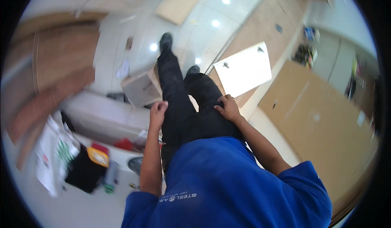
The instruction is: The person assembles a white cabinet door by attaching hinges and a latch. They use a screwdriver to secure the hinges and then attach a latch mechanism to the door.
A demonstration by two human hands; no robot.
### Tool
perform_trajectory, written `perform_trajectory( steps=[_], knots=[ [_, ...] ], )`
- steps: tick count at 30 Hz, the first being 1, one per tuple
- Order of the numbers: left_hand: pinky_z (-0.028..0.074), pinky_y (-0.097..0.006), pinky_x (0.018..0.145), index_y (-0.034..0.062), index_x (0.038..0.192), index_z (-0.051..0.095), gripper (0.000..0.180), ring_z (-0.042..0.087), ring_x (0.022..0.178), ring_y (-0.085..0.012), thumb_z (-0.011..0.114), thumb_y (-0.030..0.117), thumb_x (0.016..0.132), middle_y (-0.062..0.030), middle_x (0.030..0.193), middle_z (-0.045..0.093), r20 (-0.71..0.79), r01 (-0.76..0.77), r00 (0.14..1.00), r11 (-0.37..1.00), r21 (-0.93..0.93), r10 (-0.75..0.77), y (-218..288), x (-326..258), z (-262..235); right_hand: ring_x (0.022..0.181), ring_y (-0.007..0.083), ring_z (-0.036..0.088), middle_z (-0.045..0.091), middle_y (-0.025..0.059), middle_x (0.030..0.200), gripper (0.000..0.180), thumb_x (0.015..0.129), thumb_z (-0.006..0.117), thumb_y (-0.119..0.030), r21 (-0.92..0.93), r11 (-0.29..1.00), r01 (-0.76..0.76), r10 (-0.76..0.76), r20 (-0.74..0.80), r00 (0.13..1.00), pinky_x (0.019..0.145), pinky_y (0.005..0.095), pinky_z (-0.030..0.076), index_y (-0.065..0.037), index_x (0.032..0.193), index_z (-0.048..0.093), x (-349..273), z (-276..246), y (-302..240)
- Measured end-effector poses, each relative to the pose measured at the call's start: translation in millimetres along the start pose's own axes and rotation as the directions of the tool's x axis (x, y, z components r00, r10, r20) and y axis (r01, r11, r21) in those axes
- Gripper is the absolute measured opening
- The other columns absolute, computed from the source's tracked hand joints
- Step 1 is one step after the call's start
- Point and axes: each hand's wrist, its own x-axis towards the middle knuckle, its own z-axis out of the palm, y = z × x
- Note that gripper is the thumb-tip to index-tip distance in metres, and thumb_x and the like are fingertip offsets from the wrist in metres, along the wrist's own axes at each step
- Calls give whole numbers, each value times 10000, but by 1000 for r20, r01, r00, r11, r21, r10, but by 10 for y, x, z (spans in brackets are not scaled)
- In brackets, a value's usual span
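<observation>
Risk noted: a careless stride could knock the wooden box (142,90), just beyond my left hand (158,113), or the white panel (244,75), just beyond my right hand (229,107), both lying close. Right: partly open, touching my black trousers (195,124), nothing visibly held. Left: fingers curled; whether fully closed or holding anything, I cannot tell.

The floor (142,28) looks glossy, the trousers (177,114) matt cloth, the brown board (321,114) matt.

Tiled floor (112,59) with bright reflections (226,1) lies left of the large brown board (317,110); grey panels (329,52) stand beyond it.
</observation>
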Motion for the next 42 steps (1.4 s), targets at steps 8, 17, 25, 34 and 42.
perform_trajectory(
  steps=[8, 17, 25, 34, 42],
  knots=[
    [450, -292, 720, 18, 955, 640, 181, 519, 765, -99, 724, 178, 957, 4, 808, 570, 359, -18, 928, 947, 320, -104, 1227, 340, 77, 918, 360, 682, 707, 164, 937, 250, 885, 784, -219, 561, 825, -69, 62, 31, 998, 799, 452, 522, -44, 1005, 650, -520, 46, 244],
    [504, -444, 751, -31, 949, 638, 389, 656, 817, -347, 693, 354, 959, -193, 834, 649, 770, -714, 598, 288, 638, -225, 2242, 567, 1056, 814, 266, 664, 703, 144, 884, 227, 917, 768, -190, 805, 583, -114, 17, 128, 992, 740, 393, 510, -25, 1007, 642, -1155, -113, 61],
    [553, -485, 688, -113, 808, 713, 750, 715, 698, -422, 655, 625, 932, -279, 762, 697, 557, -760, 549, -94, 643, -623, 2505, 1224, 2147, 735, 237, 624, 651, 115, 774, 236, 884, 778, -205, 840, 501, -210, 91, 190, 978, 685, 379, 490, -21, 942, 644, -1275, -568, -176],
    [542, -425, 545, -86, 719, 709, 754, 670, 530, -293, 656, 633, 939, -154, 561, 618, 437, -545, 578, 73, 835, -689, 2472, 1209, 2445, 719, 209, 644, 683, 95, 777, 227, 873, 796, -211, 827, 468, -312, 150, 274, 950, 668, 367, 507, -18, 917, 683, -1458, -167, 138],
    [493, -309, 481, 6, 1016, 695, 342, 582, 538, -157, 705, 344, 968, -46, 727, 629, 231, 66, 944, 821, 567, -236, 1029, 1176, 1167, 699, 123, 611, 662, 36, 741, 195, 889, 802, -203, 763, 558, -328, 25, 379, 925, 645, 334, 494, -34, 921, 711, -1578, 315, 1253]
  ],
)
